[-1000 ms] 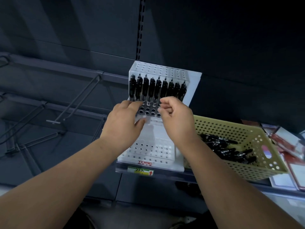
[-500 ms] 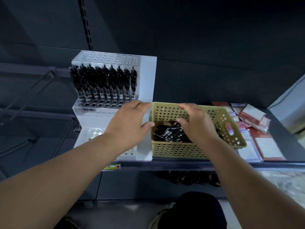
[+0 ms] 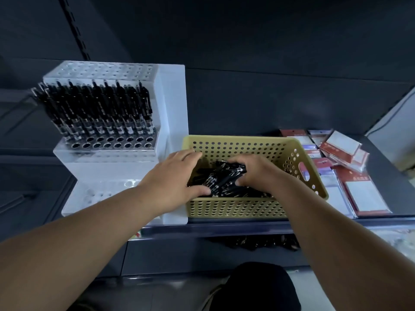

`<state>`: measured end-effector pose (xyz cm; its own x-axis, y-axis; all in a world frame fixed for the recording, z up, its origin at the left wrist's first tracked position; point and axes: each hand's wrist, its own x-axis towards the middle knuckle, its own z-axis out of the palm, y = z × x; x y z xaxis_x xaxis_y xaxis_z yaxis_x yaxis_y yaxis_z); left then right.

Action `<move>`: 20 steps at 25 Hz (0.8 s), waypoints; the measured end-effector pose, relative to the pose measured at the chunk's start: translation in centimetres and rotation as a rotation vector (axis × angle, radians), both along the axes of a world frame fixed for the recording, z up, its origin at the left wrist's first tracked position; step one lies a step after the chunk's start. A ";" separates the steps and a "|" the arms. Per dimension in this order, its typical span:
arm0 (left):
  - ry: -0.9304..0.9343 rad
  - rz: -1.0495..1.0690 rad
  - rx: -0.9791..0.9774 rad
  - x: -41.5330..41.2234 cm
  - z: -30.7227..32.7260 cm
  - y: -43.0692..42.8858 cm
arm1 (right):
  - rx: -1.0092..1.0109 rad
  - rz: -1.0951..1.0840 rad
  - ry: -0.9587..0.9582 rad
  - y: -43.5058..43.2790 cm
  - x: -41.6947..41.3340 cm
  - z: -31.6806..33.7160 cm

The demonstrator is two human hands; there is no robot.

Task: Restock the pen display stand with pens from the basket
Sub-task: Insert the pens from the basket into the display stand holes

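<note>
Fingers [image 3: 235, 160] of our right hand [image 3: 256, 173] curl over a bunch of black pens [image 3: 221, 179], thumb beneath, inside the yellow basket [image 3: 235, 207]. Our left hand [image 3: 173, 178] lies loosely open across the basket's left rim, thumb touching the pens. Just left of the basket we see the white display stand [image 3: 171, 104], its top tier holding upright pens [image 3: 101, 108]; red packets [image 3: 345, 151] lie to the right.

1. We see the pen display stand [image 3: 173, 113] at the left on the shelf [image 3: 224, 228].
2. The basket [image 3: 233, 207] sits just beside it, to the right.
3. A row of pens [image 3: 96, 108] stands in the stand's rear upper tier, with the lower tiers in front.
4. Loose pens [image 3: 224, 184] lie in the basket.
5. Packets [image 3: 343, 153] lie on the shelf right of the basket.
6. Our left hand [image 3: 173, 182] and right hand [image 3: 258, 176] are inside the basket, on the loose pens.
</note>
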<state>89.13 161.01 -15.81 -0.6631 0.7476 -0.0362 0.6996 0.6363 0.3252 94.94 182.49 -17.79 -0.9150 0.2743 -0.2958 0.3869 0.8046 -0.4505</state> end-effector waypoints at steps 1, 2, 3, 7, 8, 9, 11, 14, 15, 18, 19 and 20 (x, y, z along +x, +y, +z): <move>-0.006 0.003 -0.008 -0.1 -0.2 0.1 | -0.015 0.028 -0.033 0.2 -0.5 -0.1; -0.005 0.003 -0.011 -0.3 -0.4 0.2 | -0.016 0.065 -0.069 0.4 -1.0 -0.1; -0.003 0.001 -0.010 -0.5 -0.6 0.3 | 0.000 0.104 -0.105 0.4 -1.5 -0.1; -0.007 -0.002 0.019 -0.6 -1.0 0.3 | 0.119 0.213 -0.213 0.3 -3.2 -0.8; -0.012 -0.001 0.023 -0.5 -1.0 0.3 | 0.143 0.230 -0.236 0.3 -3.3 -1.1; -0.018 0.001 0.026 -0.5 -1.1 0.3 | 0.148 0.239 -0.261 0.3 -3.3 -1.3; -0.028 0.005 0.024 -0.5 -1.1 0.3 | 0.155 0.253 -0.322 0.2 -3.3 -1.5; -0.032 0.004 0.016 -0.6 -1.3 0.3 | 0.260 0.275 -0.340 -0.2 -3.6 -1.6; -0.034 0.002 0.013 -0.5 -1.3 0.2 | 0.260 0.261 -0.323 -0.3 -3.7 -1.6; -0.039 0.001 0.008 -0.4 -1.3 0.2 | 0.220 0.222 -0.246 -0.4 -3.3 -1.7; -0.041 0.002 0.002 -0.4 -1.3 0.2 | 0.230 0.228 -0.218 -0.3 -3.1 -1.8; -0.043 0.005 -0.005 -0.4 -1.3 0.2 | 0.254 0.240 -0.183 -0.3 -3.0 -1.8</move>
<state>88.75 161.23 -17.15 -0.6643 0.7443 -0.0681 0.6821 0.6410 0.3519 91.97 182.23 -19.62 -0.9005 0.1443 -0.4102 0.2296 0.9589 -0.1667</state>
